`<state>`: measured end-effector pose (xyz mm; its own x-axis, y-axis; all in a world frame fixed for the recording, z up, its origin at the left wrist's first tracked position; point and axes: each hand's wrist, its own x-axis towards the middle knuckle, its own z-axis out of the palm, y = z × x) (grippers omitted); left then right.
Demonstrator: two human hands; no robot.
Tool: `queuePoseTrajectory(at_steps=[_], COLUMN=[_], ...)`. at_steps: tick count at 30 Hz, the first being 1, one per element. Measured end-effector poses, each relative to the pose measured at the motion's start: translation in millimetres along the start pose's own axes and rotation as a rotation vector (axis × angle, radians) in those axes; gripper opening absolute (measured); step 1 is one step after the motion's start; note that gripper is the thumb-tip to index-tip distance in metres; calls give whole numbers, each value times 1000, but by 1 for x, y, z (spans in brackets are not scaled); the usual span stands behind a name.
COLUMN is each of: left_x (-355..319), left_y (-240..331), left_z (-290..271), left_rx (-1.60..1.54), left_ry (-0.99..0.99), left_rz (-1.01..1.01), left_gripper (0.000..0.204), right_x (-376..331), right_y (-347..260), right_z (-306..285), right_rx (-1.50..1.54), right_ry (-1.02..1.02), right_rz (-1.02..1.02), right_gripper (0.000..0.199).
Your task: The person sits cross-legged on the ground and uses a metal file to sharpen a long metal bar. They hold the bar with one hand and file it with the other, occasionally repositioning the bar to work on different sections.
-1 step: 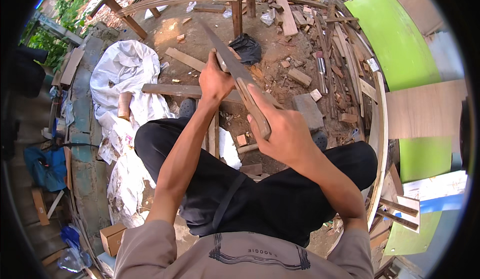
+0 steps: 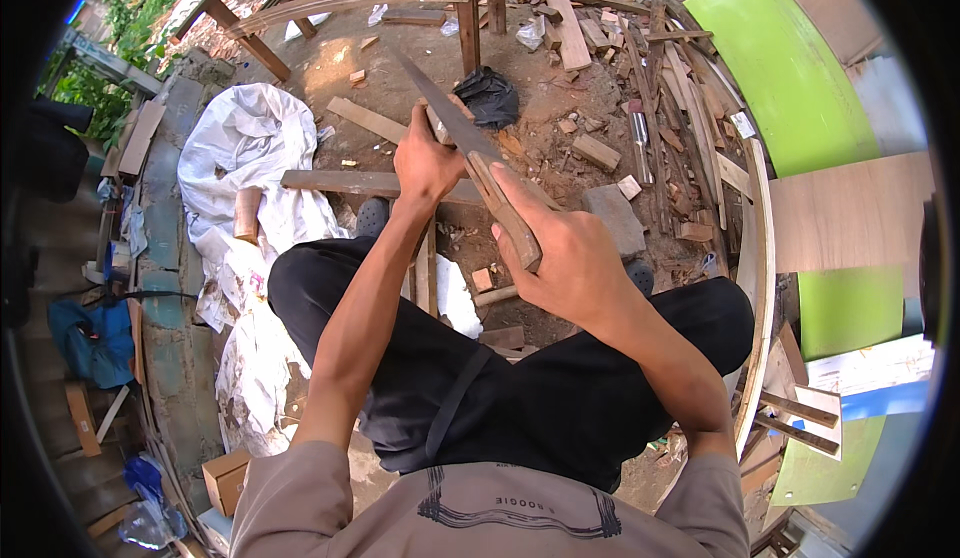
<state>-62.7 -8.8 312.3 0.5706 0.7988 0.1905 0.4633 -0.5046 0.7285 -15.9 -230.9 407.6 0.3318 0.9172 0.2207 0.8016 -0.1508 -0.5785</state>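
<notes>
My right hand is closed round the wooden handle of a handsaw, its forefinger stretched along the handle. The dark blade slants up and away to the left. Beside the blade my left hand grips a piece of wood, whose pale end shows past the fingers; the blade lies across it, and I cannot tell how deep the teeth sit. Below my hands, a long wooden board lies crosswise on the ground, partly hidden by my left wrist. Both hands are held above and beyond my bent knees.
A white sack spreads at left beside a low block wall. Ahead stand a wooden frame and a black plastic bag. A chisel, a grey block and wood scraps lie at right, near green panels.
</notes>
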Motion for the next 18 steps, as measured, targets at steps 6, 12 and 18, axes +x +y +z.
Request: queuePoseTrajectory(at_steps=[6, 12, 18], left_x=[7, 16, 9], left_y=[-19, -33, -34], left_z=[11, 7, 17], left_rx=[13, 31, -30], left_ry=[20, 47, -21], left_rz=[70, 37, 98], left_gripper=[68, 81, 70], right_x=[-15, -28, -4], right_y=[3, -16, 20], right_z=[-3, -20, -11], right_rx=[61, 80, 58], right_ry=[57, -3, 34], right_rz=[-40, -47, 64], right_gripper=[63, 62, 59])
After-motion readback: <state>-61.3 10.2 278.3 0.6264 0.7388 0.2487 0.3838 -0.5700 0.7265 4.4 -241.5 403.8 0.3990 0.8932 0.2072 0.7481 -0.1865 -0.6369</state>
